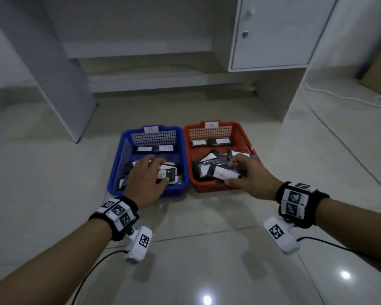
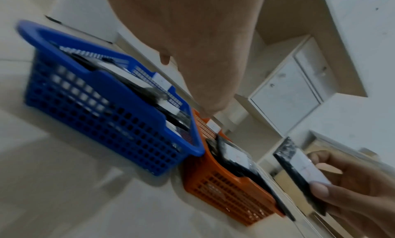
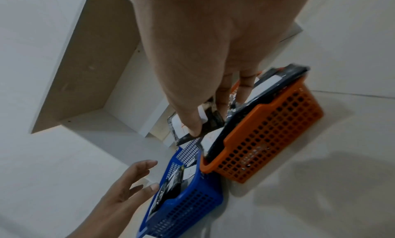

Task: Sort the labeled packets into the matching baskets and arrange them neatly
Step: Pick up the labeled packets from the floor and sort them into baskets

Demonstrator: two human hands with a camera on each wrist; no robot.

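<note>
Nearest, a black packet [image 1: 223, 172] labelled A is pinched by the right hand [image 1: 249, 175] above the orange basket [image 1: 216, 187], probably bound for the blue basket [image 1: 141, 192] beneath the spread, empty left hand [image 1: 144, 183].

The head camera looks steeply down and forward at the floor, both baskets in mid-frame. Each wrist camera peers low along its palm, tilted and close; all three share the blue basket [image 1: 119, 170] and the orange basket [image 1: 244, 137].
</note>
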